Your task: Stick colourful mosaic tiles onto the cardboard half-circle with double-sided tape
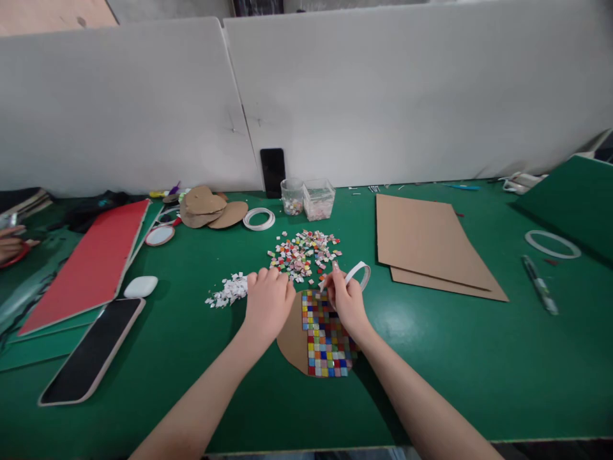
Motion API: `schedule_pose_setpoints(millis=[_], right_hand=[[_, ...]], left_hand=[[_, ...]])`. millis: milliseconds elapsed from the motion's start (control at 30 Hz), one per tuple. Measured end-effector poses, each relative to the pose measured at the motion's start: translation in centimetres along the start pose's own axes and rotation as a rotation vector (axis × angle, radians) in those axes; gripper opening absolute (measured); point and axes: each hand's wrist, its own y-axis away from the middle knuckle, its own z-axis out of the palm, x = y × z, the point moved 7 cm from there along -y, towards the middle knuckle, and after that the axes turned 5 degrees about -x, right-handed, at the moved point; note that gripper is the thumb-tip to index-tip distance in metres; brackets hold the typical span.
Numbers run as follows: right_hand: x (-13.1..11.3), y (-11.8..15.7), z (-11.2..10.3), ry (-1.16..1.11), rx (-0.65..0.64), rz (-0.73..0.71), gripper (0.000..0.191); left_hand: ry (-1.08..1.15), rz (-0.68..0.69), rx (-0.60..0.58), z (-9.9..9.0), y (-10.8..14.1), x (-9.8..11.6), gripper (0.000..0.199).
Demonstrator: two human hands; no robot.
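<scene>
On the table in front of me lies a round piece of cardboard, its right part covered with rows of small coloured mosaic tiles. My left hand is over the disc's upper left edge, fingers curled; what they hold, if anything, is hidden. Beside it is a heap of white paper scraps. My right hand is closed above the disc's upper right part, with a narrow roll of white tape looping out from its fingers. Loose mosaic tiles are scattered just beyond both hands.
Behind the tiles stand a clear cup, a clear box and a phone. Cardboard sheets lie right, a red board and another phone left. A co-worker's hand shows far left.
</scene>
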Motion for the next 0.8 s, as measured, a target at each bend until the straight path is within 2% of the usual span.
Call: schedule_pose_setpoints(millis=[100,200,333,500,667,800], right_hand=[[-0.6,0.1,-0.1,-0.012,0.004,-0.014,0.044],[-1.4,0.1,-0.1,-0.034,0.0,-0.03,0.041],[-2.0,0.0,-0.2,-0.045,0.009,-0.046,0.039],[-1.9,-0.2,-0.5,-0.021,0.034,-0.04,0.039],[-1.8,-0.4,-0.6,-0.004,0.045,-0.03,0.042],[-1.8,-0.3,-0.7,0.002,0.047,-0.017,0.041]], left_hand=[[0.145,0.018,-0.031,0.5,-2.0,-0.9,0.013],[0.288,0.1,-0.085,1.9,-3.3,-0.6,0.029],[0.342,0.168,-0.059,3.2,-4.3,0.5,0.023],[0.358,0.216,-0.038,3.6,-4.5,1.4,0.01],[0.395,0.217,-0.045,3.6,-4.1,1.2,0.011],[0.517,0.184,0.012,3.0,-3.7,0.4,0.011]])
